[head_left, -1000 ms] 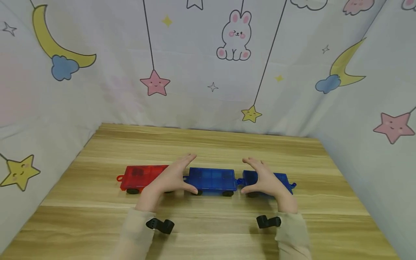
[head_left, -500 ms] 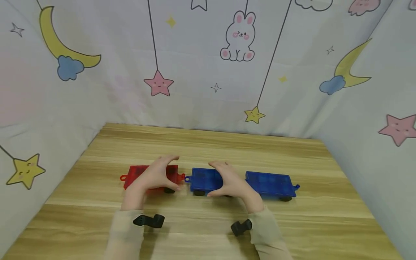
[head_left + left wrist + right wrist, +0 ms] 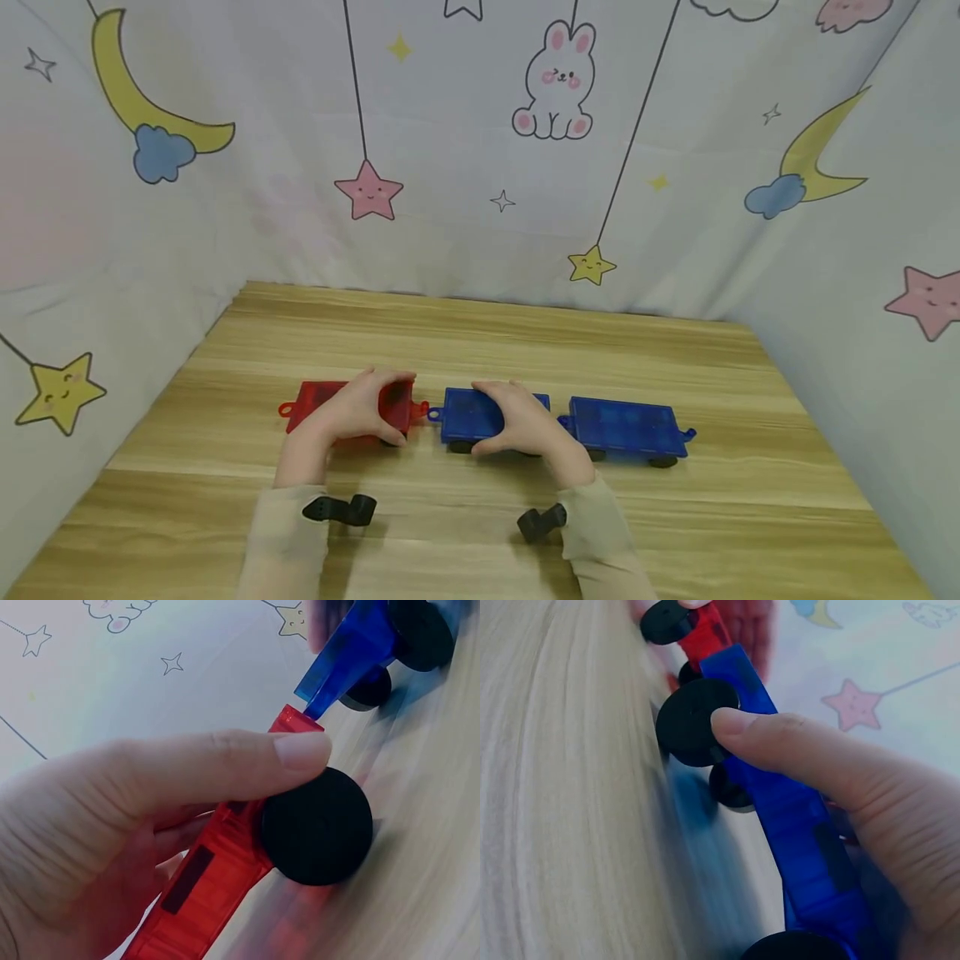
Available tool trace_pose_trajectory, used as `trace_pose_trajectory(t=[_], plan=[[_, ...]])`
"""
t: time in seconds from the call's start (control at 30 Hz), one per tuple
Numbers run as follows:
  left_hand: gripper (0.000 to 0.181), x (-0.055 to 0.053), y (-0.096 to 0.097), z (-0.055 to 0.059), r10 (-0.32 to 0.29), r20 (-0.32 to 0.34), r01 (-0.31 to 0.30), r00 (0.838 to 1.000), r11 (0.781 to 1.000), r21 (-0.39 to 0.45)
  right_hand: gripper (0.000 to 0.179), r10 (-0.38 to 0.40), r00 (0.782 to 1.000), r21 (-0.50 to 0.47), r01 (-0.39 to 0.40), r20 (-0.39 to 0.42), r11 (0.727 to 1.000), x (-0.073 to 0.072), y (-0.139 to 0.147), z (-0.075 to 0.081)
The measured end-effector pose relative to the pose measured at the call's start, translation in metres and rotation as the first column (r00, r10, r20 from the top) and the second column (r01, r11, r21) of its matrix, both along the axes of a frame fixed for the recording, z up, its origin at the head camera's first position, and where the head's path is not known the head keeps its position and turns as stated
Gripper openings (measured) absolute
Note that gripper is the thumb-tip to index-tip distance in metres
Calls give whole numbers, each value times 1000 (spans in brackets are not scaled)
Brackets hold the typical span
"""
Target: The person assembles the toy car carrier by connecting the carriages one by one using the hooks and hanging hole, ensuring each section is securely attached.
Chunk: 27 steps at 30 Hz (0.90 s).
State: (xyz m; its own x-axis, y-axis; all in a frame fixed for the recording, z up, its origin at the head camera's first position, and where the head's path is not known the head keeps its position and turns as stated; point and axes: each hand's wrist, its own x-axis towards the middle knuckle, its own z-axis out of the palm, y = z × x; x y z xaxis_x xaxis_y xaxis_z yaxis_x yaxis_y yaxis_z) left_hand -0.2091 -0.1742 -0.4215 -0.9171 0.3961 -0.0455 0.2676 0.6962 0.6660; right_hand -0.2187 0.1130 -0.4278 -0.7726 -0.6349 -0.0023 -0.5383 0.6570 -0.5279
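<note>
A red see-through toy train car (image 3: 395, 404) stands on its black wheels at the left. My left hand (image 3: 352, 410) grips it across its width near the right end; the left wrist view shows the thumb (image 3: 304, 752) at the side just above a wheel. My right hand (image 3: 521, 423) holds the middle blue toy train car (image 3: 467, 412) the same way, its thumb (image 3: 733, 722) overlapping a wheel in the right wrist view. The red car's hook (image 3: 422, 408) lies right at the blue car's ring (image 3: 435, 414). A second blue car (image 3: 626, 425) stands untouched at the right.
All three cars stand in a row on a wood-grain table (image 3: 465, 333). White cloth (image 3: 450, 242) printed with stars, moons and a rabbit walls the back and both sides. Each sleeve has a black wrist camera (image 3: 348, 510) strapped to it.
Both hands have shifted left: the left from between cars onto the red one, the right from the far blue car to the middle one. Both hands have closed onto their cars.
</note>
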Motion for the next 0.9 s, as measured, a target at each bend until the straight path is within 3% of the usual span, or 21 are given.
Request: trace_pose_trajectory(t=[0.33,0.9], plan=[[91,-1,-2,-3,-36,-26,36,999,999,20,91,-16,1000,-4,16,1,1000,2,0,1],[90,-1,-1,-3,-33,-21,34,999,999,36,90,-14,1000,-20,14,17,1000,2,2,1]])
